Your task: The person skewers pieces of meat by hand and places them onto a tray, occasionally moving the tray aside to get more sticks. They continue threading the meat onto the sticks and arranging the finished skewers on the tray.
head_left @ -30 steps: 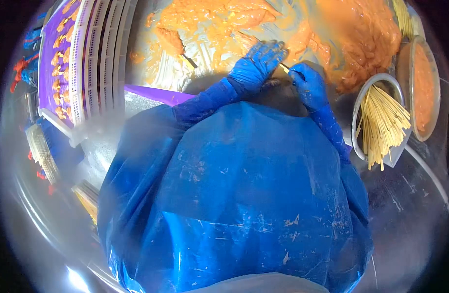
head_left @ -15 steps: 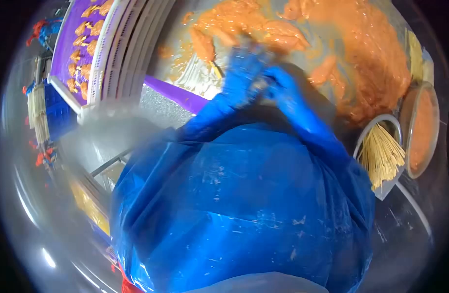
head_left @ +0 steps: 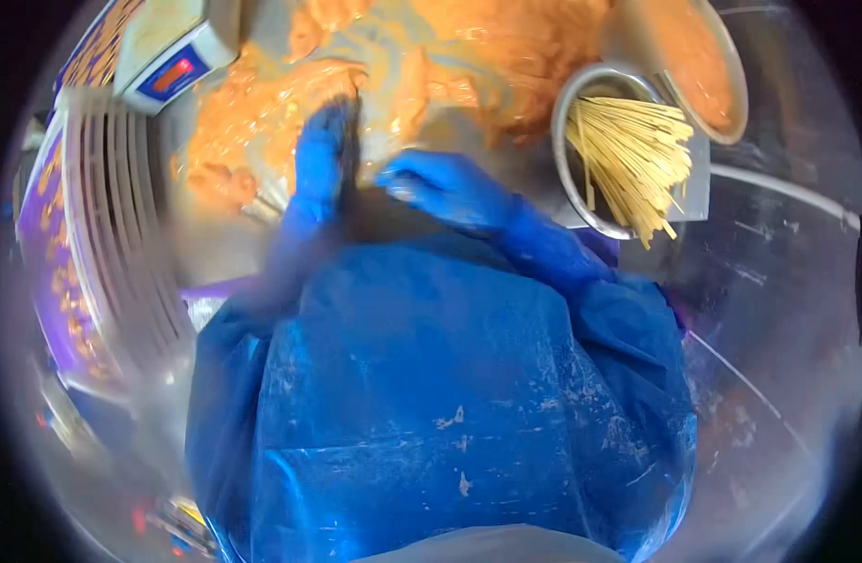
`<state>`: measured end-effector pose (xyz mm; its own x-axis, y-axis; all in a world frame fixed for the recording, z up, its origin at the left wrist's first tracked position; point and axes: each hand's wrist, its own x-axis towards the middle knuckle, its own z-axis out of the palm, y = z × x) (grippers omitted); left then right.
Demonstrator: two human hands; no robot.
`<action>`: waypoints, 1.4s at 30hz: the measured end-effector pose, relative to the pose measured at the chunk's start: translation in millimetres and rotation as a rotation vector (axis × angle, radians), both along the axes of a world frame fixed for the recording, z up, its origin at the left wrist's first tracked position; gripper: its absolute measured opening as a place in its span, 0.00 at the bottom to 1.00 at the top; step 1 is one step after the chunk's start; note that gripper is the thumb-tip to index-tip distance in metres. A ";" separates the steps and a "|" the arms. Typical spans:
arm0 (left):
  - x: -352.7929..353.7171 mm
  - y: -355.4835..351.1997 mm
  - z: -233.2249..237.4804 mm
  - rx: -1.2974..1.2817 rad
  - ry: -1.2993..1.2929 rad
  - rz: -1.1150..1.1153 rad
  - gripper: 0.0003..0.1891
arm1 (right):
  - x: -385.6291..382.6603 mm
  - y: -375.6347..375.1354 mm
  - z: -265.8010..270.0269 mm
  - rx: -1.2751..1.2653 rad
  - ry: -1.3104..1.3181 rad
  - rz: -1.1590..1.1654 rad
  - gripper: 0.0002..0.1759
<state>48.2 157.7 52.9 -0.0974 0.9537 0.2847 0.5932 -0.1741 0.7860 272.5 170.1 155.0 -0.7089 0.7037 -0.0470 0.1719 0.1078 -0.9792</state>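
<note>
My left hand (head_left: 324, 155), in a blue glove, reaches to the near edge of the orange, sauce-coated raw meat (head_left: 253, 122) spread over the metal table. Motion smears its fingers, so what they grip, if anything, cannot be made out. My right hand (head_left: 445, 190), gloved too, is apart from it on the right, above the table's near side. Its fingers are curled closed, and anything inside them is hidden. Close to the left wrist, pale thin sticks (head_left: 270, 202) lie beside a piece of coated meat (head_left: 220, 185).
On the right, a round metal container (head_left: 564, 150) holds many wooden skewers (head_left: 633, 159). Behind it is a bowl (head_left: 736, 94) with orange contents. Stacked pale trays (head_left: 121, 225) stand at left, with skewered pieces (head_left: 70, 291) on purple. A white box (head_left: 173, 61) sits at the back left.
My hands, close together before, are now apart. The left has gone forward to the meat, while the right is drawn back with curled fingers. My view has also turned, shifting the surroundings leftward.
</note>
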 end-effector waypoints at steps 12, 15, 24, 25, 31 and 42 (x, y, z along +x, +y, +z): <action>23.8 -39.7 32.3 -0.035 -0.117 -0.115 0.19 | 186.0 39.8 -16.2 0.599 -1.316 -0.446 0.16; -5.9 -36.6 43.0 -0.008 -0.298 0.111 0.20 | 196.1 42.0 -31.6 0.726 -1.253 -0.456 0.17; -13.0 26.3 5.0 -0.044 -0.050 -0.413 0.24 | 148.9 26.8 11.2 0.486 -0.566 -0.759 0.08; -15.9 29.2 19.7 0.111 0.471 -0.391 0.23 | 140.6 25.0 8.5 0.482 -0.537 -0.697 0.08; -31.8 27.1 35.5 -0.259 0.587 -0.424 0.21 | 105.2 0.3 -30.6 0.345 -0.467 -0.555 0.12; -25.4 3.6 45.2 -0.376 0.357 -0.346 0.17 | 74.0 -19.3 -70.1 0.206 -0.218 -0.443 0.14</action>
